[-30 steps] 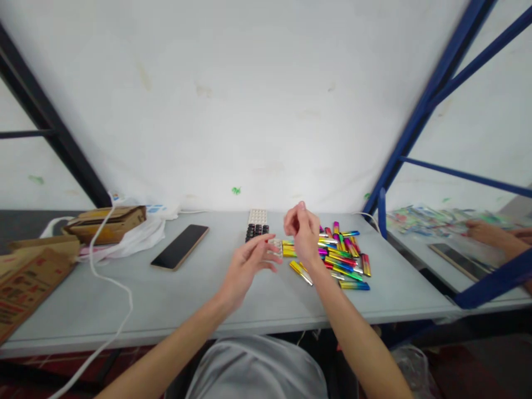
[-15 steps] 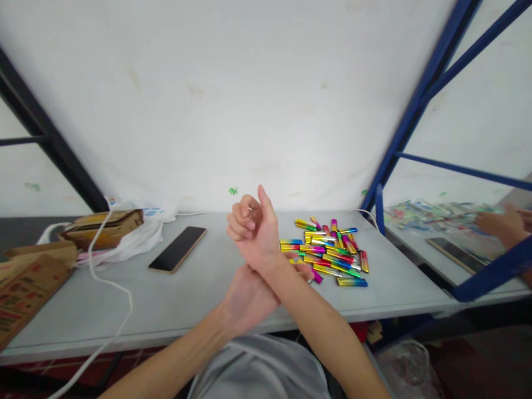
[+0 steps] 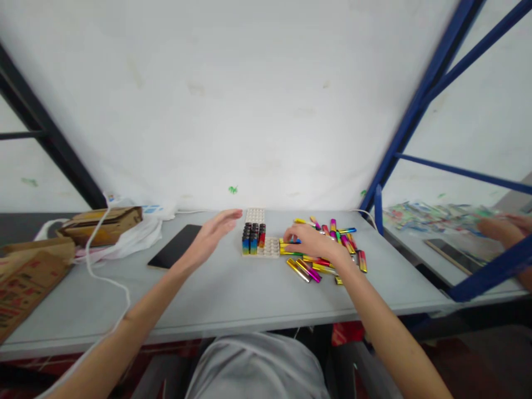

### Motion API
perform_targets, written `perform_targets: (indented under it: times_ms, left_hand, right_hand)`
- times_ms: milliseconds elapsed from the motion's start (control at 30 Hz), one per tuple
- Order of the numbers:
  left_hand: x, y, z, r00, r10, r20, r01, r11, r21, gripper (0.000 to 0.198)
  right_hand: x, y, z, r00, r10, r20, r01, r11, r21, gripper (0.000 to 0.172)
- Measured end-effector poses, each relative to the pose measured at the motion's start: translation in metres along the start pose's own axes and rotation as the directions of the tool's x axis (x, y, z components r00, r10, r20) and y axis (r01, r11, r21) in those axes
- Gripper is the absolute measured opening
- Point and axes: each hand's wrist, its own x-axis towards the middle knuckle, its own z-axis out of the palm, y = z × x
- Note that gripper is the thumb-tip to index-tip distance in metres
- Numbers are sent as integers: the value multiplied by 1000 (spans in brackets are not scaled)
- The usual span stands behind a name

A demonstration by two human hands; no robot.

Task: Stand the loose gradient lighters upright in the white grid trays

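My left hand (image 3: 214,233) hovers left of a white tray, fingers stretched out and holding nothing. The tray (image 3: 270,247) has rows of round holes. Upright in its left part stand several black-topped blue-yellow lighters (image 3: 250,244) and a few red ones (image 3: 261,235). At the left edge of a loose pile, my right hand (image 3: 305,239) reaches down with thumb and fingers apart over yellow-and-blue and yellow-green lighters. Its fingertips are partly hidden, so contact is unclear. The pile of shiny two-tone lighters (image 3: 324,263) lies under and around this hand.
A black phone (image 3: 174,246) lies left of my left hand. Further left are cardboard boxes (image 3: 97,224), white plastic bags and a white cable (image 3: 124,291). A blue metal frame (image 3: 399,149) rises at the right; beyond it are another person's hands (image 3: 499,230) and a second phone.
My crossed hands have come apart: the left moved left and opened out, the right went to the pile. The tray with upright lighters, hidden behind my arms before, now shows.
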Motion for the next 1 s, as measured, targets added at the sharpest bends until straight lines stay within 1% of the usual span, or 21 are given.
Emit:
perform_targets:
  times_ms: [33, 67, 133, 200, 233, 267, 300, 367, 400, 467, 533, 567, 600, 667, 733, 800, 867, 933, 1000]
  left_hand:
    - [6, -8, -2, 997, 28, 72, -38, 990, 138, 58]
    - [11, -15, -3, 986, 44, 160, -86, 960, 268, 67]
    - [20, -26, -2, 942, 20, 335, -189, 857, 480, 92]
    - [29, -34, 0, 901, -32, 434, -253, 772, 583, 108]
    - [33, -38, 1, 890, -57, 453, -255, 760, 598, 110]
    - [36, -41, 2, 888, -75, 455, -238, 770, 592, 107]
    - [40, -45, 2, 893, -82, 442, -208, 797, 567, 99]
    - [48, -54, 1, 924, -67, 375, -131, 868, 478, 79]
    - [52, -59, 1, 945, -53, 324, -97, 898, 429, 74]
    - [59, -70, 0, 977, -40, 209, -41, 929, 368, 71]
    - [64, -80, 0, 993, -20, 120, -27, 927, 375, 62]
    - [66, -84, 0, 997, 4, 75, -34, 909, 414, 57]
    - [66, -87, 0, 999, 36, 27, -45, 882, 470, 53]
    - [65, -93, -1, 992, 109, -59, -54, 810, 584, 47]
    - [61, -97, -4, 981, 159, -108, -51, 757, 651, 46]
    - [56, -100, -8, 977, 172, -126, -44, 739, 672, 48]
    - [53, -102, -12, 974, 176, -144, -29, 722, 691, 52]
    - [52, -104, -14, 971, 180, -159, -16, 709, 705, 53]
    - [52, -106, -13, 970, 182, -163, -12, 703, 711, 53]
  right_hand:
    - [-6, 6, 5, 998, 44, 39, -41, 996, -78, 8]
    - [-10, 10, 10, 995, 67, 77, -56, 989, -138, 9]
    - [-16, 11, 18, 990, 96, 104, -71, 973, -219, 12]
    - [-18, 8, 23, 990, 96, 100, -66, 962, -266, 11]
    - [-18, 7, 23, 991, 93, 92, -64, 959, -277, 10]
    - [-18, 7, 23, 993, 90, 82, -65, 959, -275, 11]
    - [-18, 8, 22, 994, 88, 65, -68, 964, -257, 14]
    - [-17, 11, 17, 997, 82, 11, -79, 983, -168, 21]
    - [-16, 14, 14, 996, 82, -26, -85, 991, -105, 25]
    - [-9, 19, 7, 988, 96, -120, -95, 995, 19, 31]
    - [5, 23, 3, 962, 124, -244, -92, 986, 136, 36]
    - [14, 25, 3, 940, 146, -308, -85, 975, 204, 39]
    - [25, 26, 4, 918, 167, -359, -63, 957, 284, 42]
    - [45, 27, 11, 881, 235, -412, -18, 885, 466, 48]
    - [62, 26, 25, 851, 298, -432, 30, 795, 606, 53]
    - [70, 24, 40, 839, 335, -429, 72, 713, 698, 57]
    - [70, 21, 53, 857, 347, -380, 94, 620, 779, 59]
    - [64, 17, 61, 897, 328, -297, 90, 521, 849, 58]
    - [57, 14, 64, 931, 291, -220, 69, 451, 890, 55]
